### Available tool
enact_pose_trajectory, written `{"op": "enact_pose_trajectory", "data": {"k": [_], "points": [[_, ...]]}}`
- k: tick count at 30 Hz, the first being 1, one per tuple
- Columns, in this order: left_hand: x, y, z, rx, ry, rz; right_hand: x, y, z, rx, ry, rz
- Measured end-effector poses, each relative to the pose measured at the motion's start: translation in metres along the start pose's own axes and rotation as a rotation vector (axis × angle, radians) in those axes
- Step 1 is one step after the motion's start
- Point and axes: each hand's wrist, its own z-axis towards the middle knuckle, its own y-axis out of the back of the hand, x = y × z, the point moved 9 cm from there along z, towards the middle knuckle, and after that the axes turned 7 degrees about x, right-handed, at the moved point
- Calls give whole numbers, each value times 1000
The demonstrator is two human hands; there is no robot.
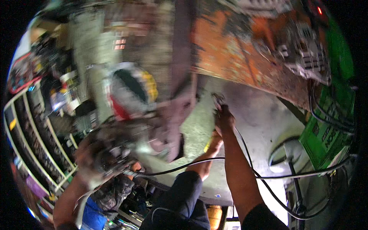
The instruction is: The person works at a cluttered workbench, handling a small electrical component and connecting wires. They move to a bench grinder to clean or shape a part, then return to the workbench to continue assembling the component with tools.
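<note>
My right hand (225,119) reaches forward at the centre, closed on a small metal clamp (218,99) with dark grips. A thin black cable runs down from beside that hand. On the left, my left hand (87,155) is smeared by motion and its fingers do not show clearly. Next to it is a dark, blurred metal part (115,156); whether I hold or only touch it I cannot tell. A thick black cable (178,168) stretches from near this hand across to the right, passing by my right forearm.
An orange, worn metal surface (226,48) at upper right bears grey metal casings (306,57). At right stands a green box (326,128) with cables, near a round metal ring (273,158). A steel beam (182,50) rises mid-view beside a multicoloured round object (130,90). Shelving (38,134) lines the left.
</note>
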Motion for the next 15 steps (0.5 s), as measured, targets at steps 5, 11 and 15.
{"op": "enact_pose_trajectory", "data": {"k": [5, 11, 15], "points": [[13, 2, -23, -251, -67, -11, 149, 98, -179, -314, 322, 260], [14, 1, -33, -270, -61, -46, 282, 156, -299, -227, 731, 540], [18, -2, -36, -167, -53, -99, 337, 149, -345, -313, 612, 230]]}}
